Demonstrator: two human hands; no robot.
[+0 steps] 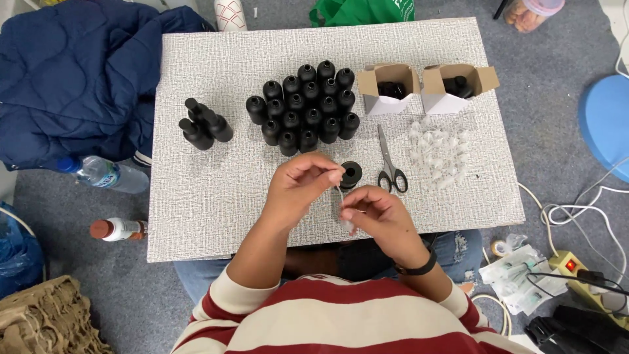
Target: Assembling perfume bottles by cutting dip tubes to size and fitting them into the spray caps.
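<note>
My left hand pinches the top end of a thin clear tube with its fingertips. My right hand holds the lower end of the same tube, along with a small clear plastic piece. Just beyond my fingers an open black bottle stands on the grey table. A large cluster of capped black bottles stands further back. A few more black bottles stand apart at the left. A pile of small clear plastic parts lies at the right.
Scissors lie right of the open bottle. Two open white boxes with black bottles inside stand at the back right. A blue jacket, water bottles and a power strip lie on the floor around the table.
</note>
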